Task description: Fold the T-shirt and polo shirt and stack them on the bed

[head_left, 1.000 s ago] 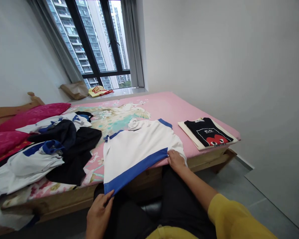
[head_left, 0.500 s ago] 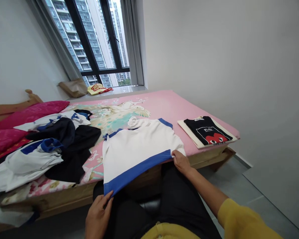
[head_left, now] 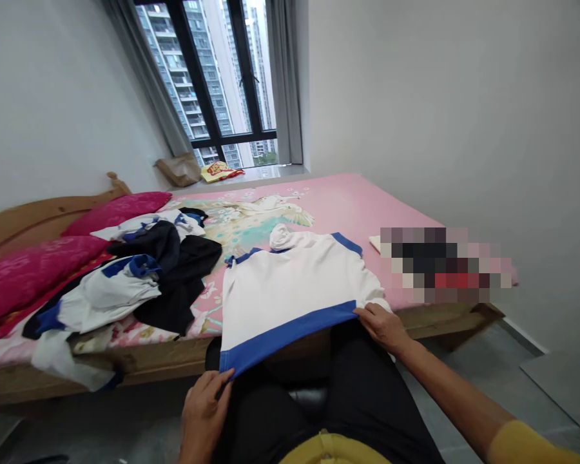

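Shirt (head_left: 294,283) on bed (head_left: 341,196), clothes (head_left: 176,277) left, perhaps garments (head_left: 425,258) right

A home bedroom
This is shown by a wooden bed (head_left: 174,365), magenta pillows (head_left: 33,270), grey curtains (head_left: 289,84) and a window (head_left: 199,74) onto tall buildings (head_left: 174,71).
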The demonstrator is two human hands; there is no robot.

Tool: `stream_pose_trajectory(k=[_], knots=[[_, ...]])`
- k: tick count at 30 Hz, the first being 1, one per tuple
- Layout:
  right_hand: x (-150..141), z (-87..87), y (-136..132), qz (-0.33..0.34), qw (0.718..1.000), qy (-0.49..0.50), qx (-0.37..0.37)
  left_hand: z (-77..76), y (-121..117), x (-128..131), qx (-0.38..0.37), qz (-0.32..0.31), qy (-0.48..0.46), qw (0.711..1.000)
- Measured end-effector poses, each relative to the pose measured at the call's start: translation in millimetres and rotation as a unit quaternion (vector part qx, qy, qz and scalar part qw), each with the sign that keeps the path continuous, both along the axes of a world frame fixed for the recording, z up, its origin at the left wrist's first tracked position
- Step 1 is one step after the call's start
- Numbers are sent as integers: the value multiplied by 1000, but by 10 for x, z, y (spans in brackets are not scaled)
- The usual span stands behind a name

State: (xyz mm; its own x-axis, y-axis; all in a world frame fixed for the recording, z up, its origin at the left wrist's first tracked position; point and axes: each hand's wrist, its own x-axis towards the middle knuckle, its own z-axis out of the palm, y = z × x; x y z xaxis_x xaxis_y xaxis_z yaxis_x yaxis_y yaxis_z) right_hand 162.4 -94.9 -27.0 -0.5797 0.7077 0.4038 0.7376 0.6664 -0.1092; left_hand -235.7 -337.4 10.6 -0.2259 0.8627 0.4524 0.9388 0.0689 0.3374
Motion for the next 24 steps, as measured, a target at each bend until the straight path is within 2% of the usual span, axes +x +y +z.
stream_pose_trajectory(k=[5,8,11,14,16,19,21,24], knots=[[97,-108,-177,15,999,30,6,-67,-178,-11,17,5,38,999],[168,-85,-244,20,999,27,15,-91,-237,-44,37,1,45,998],[226,31,-299,13,999,26,24,-9,-249,-59,57,-9,39,998],[268,153,-341,-5,999,29,33,155,-256,-17,70,-27,30,997],[295,177,-350,-14,999,28,31,265,-278,46,65,-53,35,996],[355,87,-324,-15,1000,22,2,360,-341,172,28,-115,66,991],[410,-24,-289,-13,999,20,-29,344,-388,260,-17,-166,84,982],[447,-117,-244,-6,997,21,-76,176,-437,375,-51,-224,92,969]])
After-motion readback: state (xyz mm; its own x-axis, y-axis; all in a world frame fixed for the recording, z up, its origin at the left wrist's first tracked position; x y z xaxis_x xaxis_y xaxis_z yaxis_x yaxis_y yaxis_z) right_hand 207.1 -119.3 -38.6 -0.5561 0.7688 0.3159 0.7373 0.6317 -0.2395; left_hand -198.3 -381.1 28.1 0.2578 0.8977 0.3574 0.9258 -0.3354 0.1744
